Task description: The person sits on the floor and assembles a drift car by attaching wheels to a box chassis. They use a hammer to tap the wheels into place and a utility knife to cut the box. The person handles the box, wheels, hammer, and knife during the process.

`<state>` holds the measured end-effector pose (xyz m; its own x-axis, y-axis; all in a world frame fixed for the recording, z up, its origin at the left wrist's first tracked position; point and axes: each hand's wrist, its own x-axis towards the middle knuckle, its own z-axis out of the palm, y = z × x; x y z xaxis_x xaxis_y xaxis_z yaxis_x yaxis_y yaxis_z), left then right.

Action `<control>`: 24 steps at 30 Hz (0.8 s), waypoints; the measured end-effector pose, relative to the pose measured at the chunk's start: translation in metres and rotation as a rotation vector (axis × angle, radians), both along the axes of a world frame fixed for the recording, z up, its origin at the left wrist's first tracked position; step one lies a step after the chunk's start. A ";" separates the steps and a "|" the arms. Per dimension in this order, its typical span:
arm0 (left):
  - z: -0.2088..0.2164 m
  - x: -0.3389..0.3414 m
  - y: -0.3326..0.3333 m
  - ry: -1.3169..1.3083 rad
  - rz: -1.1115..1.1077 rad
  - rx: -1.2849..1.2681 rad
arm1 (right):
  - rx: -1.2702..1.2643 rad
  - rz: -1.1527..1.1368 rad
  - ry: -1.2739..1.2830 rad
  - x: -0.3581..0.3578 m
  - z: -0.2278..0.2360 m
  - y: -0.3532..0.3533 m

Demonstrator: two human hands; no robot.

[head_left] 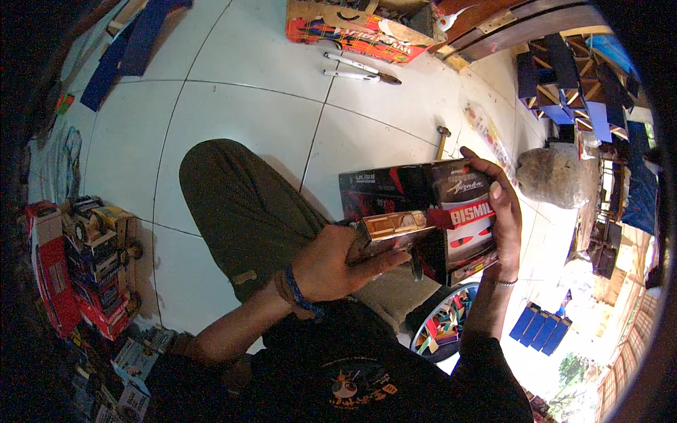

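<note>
The right hand (504,211) had its grip wrapped round the far end of a dark printed box (381,189), the fingers spread along its end and upper edge. The left hand (328,264) had its grip closed on a small wooden-framed piece (395,224), thumb along the near side, and held it close against the box's near side; whether the two were joined, or only overlapped in the view, could not be told. Both things were held up over the person's lap, beside the knee in olive trousers (243,197). The step in hand looked like lining the small piece up with the box or checking how they met; the next move, as far as one could judge, called for a steady right grip while the left turned or pressed the piece square. Just below the box sat a round basin (419,338) of coloured scraps. On the pale tiled floor (233,113) beyond lay a hammer (442,142), near the box's upper edge, and farther off two slim white-and-black tools (352,65) in front of a bright cardboard carton (360,35). Toy trucks (102,268) were packed together at the far left, blue boards (134,53) lay at the upper left, and blue panels (541,328) lay at the lower right.
</note>
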<state>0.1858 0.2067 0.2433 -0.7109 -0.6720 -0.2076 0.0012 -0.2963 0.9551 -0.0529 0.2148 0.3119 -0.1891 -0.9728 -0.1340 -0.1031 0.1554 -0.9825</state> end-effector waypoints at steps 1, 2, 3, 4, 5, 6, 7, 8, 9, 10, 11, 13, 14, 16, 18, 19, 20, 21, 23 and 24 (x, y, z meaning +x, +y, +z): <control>-0.002 -0.003 0.003 0.019 0.018 0.006 | 0.000 0.003 0.003 -0.002 0.002 -0.001; -0.005 -0.007 0.006 0.037 0.038 0.016 | 0.002 -0.023 0.063 0.000 0.000 0.001; -0.008 -0.011 0.009 0.023 0.037 0.053 | -0.001 -0.027 0.075 0.000 0.000 0.001; -0.011 -0.014 0.013 0.079 0.089 0.050 | -0.004 -0.030 0.087 0.000 0.000 0.002; -0.014 -0.018 0.015 0.102 0.122 0.070 | -0.006 -0.034 0.099 0.001 0.000 0.004; -0.016 -0.021 0.018 0.101 0.144 0.113 | -0.016 -0.017 0.078 -0.001 0.001 0.003; -0.017 -0.023 0.021 0.108 0.168 0.065 | -0.017 0.003 0.045 -0.002 0.002 0.003; -0.019 -0.025 0.022 0.091 0.185 0.030 | -0.016 0.022 0.012 -0.003 0.002 0.003; -0.020 -0.026 0.024 0.095 0.222 -0.016 | -0.009 0.040 -0.033 -0.005 0.003 0.003; -0.020 -0.027 0.026 0.083 0.215 0.012 | -0.007 0.030 -0.020 -0.003 0.002 0.004; -0.020 -0.029 0.026 0.095 0.229 0.026 | -0.004 0.021 -0.007 -0.005 0.003 0.003; -0.019 -0.032 0.027 0.110 0.234 0.023 | -0.005 -0.028 0.105 -0.001 0.000 0.006; -0.018 -0.032 0.027 0.111 0.227 0.003 | -0.004 -0.042 0.149 0.000 0.000 0.007; -0.014 -0.031 0.023 0.094 0.236 -0.058 | -0.003 -0.026 0.170 0.000 -0.001 0.008; -0.010 -0.027 0.018 0.038 0.219 -0.104 | 0.013 0.001 0.161 -0.005 -0.001 0.006; -0.008 -0.021 0.015 -0.051 0.180 -0.244 | 0.018 0.021 0.148 -0.010 -0.002 0.004; -0.005 -0.008 0.014 -0.183 0.113 -0.333 | 0.031 0.014 0.180 -0.012 -0.003 0.006; -0.002 0.007 0.014 -0.329 0.051 -0.419 | 0.016 0.039 0.197 -0.016 -0.006 0.007; 0.004 0.046 0.017 -0.284 0.183 -0.513 | -0.016 0.075 0.225 -0.023 -0.012 0.008; 0.008 0.070 0.022 -0.301 0.268 -0.528 | -0.022 0.081 0.211 -0.026 -0.015 0.008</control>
